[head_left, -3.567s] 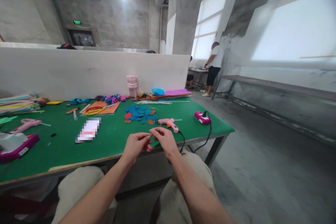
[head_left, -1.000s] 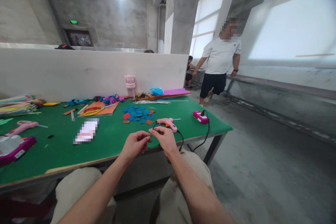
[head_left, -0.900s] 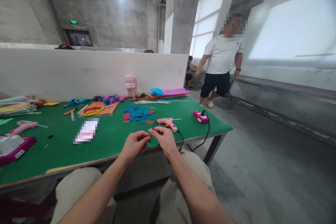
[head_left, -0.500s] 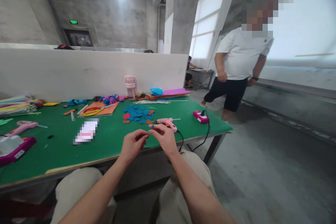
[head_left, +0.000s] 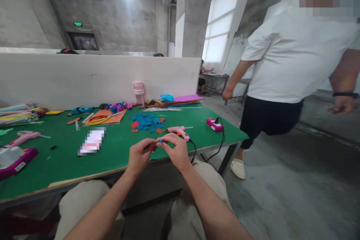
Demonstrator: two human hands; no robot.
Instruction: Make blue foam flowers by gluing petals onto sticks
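Note:
My left hand [head_left: 140, 154] and my right hand [head_left: 174, 151] meet over the near edge of the green table [head_left: 67, 165]. Both pinch one small blue piece [head_left: 160, 141] between their fingertips. Just behind my right hand lies a pink glue gun [head_left: 178, 131] with a black cord. A heap of blue and orange cut foam pieces [head_left: 147, 122] lies farther back on the table.
A person in a white shirt and black shorts [head_left: 284, 71] walks close by on the right. On the table are a pink power strip [head_left: 214, 124], scissors on an orange sheet [head_left: 105, 117], a second glue gun [head_left: 21, 135], coloured sticks [head_left: 17, 110]. A white partition [head_left: 92, 75] backs the table.
The person in white has walked from the far window right up beside the table. My hands have closed together a little, and the blue piece now shows between the fingertips.

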